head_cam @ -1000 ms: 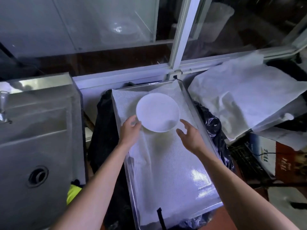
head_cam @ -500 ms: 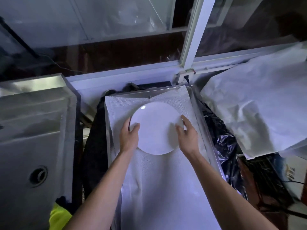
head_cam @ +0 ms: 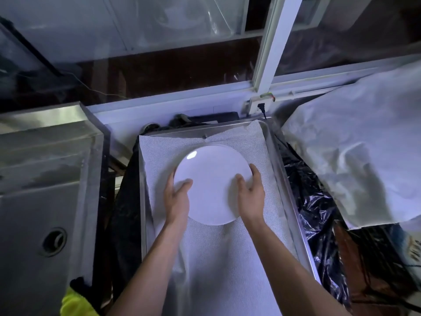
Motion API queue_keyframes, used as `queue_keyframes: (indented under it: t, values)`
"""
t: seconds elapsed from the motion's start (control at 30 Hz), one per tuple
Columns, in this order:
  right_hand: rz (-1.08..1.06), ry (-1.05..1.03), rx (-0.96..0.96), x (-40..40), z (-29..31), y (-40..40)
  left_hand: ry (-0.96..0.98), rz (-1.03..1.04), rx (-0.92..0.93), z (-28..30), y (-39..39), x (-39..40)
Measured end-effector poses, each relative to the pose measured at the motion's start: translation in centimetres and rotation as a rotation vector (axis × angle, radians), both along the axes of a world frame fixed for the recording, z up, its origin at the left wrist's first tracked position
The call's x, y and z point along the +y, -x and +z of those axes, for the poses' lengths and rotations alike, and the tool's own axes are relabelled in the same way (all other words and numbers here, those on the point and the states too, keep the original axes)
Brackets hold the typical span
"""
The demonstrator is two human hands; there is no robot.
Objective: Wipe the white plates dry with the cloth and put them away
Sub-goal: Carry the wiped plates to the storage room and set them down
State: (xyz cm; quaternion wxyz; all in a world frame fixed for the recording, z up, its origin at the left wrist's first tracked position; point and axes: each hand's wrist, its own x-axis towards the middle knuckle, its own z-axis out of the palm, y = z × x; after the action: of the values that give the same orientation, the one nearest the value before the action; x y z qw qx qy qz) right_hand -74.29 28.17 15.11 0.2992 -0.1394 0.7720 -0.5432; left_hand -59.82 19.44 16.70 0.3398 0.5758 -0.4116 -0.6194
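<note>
Seemingly held, white plate (head_cam: 213, 183), between both grips

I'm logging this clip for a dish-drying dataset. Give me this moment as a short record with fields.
plate: white plate, held over the tray
left hand: left hand grips the plate's left edge
right hand: right hand grips its right edge
tray: metal tray lined with white mesh cloth
left of tray: steel sink
right of tray: crumpled white sheet

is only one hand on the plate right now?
No, both hands grip the white plate: the left hand at its left edge and the right hand at its right edge, above the cloth-lined tray.
</note>
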Motion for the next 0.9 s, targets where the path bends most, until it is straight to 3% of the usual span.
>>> queue_keyframes:
  t: [0.9]
  values:
    - [-0.102,-0.022,-0.066,3.9,2.1,-3.2,-0.034,0.032,0.016,1.8,-1.9,3.6]
